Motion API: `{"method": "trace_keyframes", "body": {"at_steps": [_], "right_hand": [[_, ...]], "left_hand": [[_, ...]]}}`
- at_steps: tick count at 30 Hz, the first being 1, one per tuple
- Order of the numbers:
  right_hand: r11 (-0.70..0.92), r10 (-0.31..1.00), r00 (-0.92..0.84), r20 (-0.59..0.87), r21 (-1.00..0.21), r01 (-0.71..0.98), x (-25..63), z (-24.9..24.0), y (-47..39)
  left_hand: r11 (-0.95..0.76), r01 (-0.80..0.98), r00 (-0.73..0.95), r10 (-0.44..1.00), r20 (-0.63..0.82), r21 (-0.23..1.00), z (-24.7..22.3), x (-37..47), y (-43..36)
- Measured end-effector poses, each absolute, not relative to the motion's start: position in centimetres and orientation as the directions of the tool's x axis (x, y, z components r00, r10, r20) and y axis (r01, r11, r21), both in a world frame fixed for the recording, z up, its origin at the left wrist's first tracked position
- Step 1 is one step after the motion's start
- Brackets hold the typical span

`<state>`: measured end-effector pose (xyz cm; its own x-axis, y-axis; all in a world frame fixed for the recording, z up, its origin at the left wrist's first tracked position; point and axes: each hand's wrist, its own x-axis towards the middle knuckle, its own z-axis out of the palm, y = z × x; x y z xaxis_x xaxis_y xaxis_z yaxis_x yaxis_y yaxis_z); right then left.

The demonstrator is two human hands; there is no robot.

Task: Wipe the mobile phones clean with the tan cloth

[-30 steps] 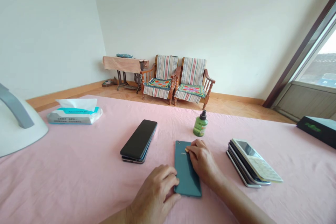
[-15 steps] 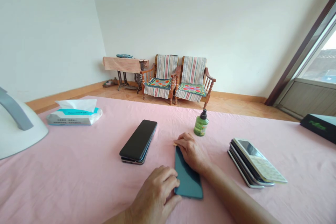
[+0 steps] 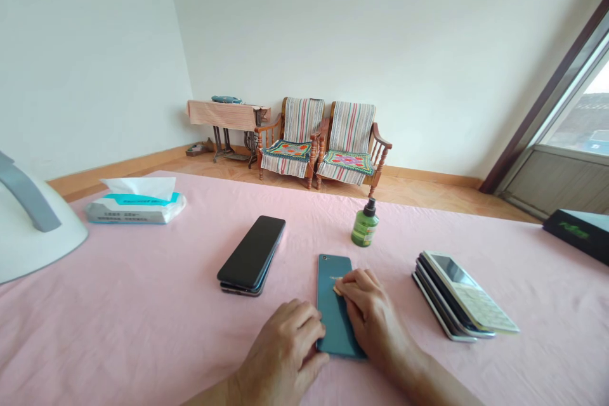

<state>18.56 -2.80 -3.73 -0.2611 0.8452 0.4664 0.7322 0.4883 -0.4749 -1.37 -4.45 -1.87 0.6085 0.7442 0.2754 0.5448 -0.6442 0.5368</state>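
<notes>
A blue-green smartphone point(image 3: 332, 304) lies back side up on the pink cloth, its camera at the far left corner. My left hand point(image 3: 285, 346) grips its near left edge, fingers on the side and thumb by the bottom corner. Pressed against the middle of the phone's back is my right hand point(image 3: 373, 311), closed on a small pale yellowish wiping piece point(image 3: 337, 288). Most of that piece is hidden under the fingers, so I cannot tell if it is cloth or sponge.
Left of the phone lies a stack of dark phones point(image 3: 252, 254); another phone stack point(image 3: 464, 298) is at the right. A green spray bottle point(image 3: 364, 225) stands beyond my hands. Farther off are a tissue pack point(image 3: 136, 206), a white appliance point(image 3: 38, 228) and a black box point(image 3: 578, 235).
My right hand has slid from the phone's far end toward me and to the right, with the pale piece in it. The left hand stays on the edge.
</notes>
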Motion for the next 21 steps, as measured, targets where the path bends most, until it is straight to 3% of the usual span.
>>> {"method": "trace_keyframes", "body": {"at_steps": [6, 10, 13, 21], "right_hand": [[0.571, 0.818, -0.393, 0.42, -0.51, 0.643, 18.3, -3.9, -7.7], [0.498, 0.861, -0.304, 0.407, -0.554, 0.667, 18.2, -3.5, -5.5], [0.486, 0.842, -0.259, 0.473, -0.459, 0.744, 18.0, -3.0, -2.0], [0.464, 0.833, -0.225, 0.505, -0.418, 0.781, 17.1, -3.3, 2.6]], "left_hand": [[-0.657, 0.55, 0.61, 0.738, 0.29, 0.516, -2.4, -1.4, -4.5], [-0.65, 0.549, 0.605, 0.742, 0.287, 0.525, -2.1, -1.5, -4.5], [-0.636, 0.547, 0.6, 0.751, 0.275, 0.544, -1.7, -1.4, -4.5], [-0.643, 0.542, 0.597, 0.748, 0.29, 0.541, -1.5, -1.5, -4.6]]}}
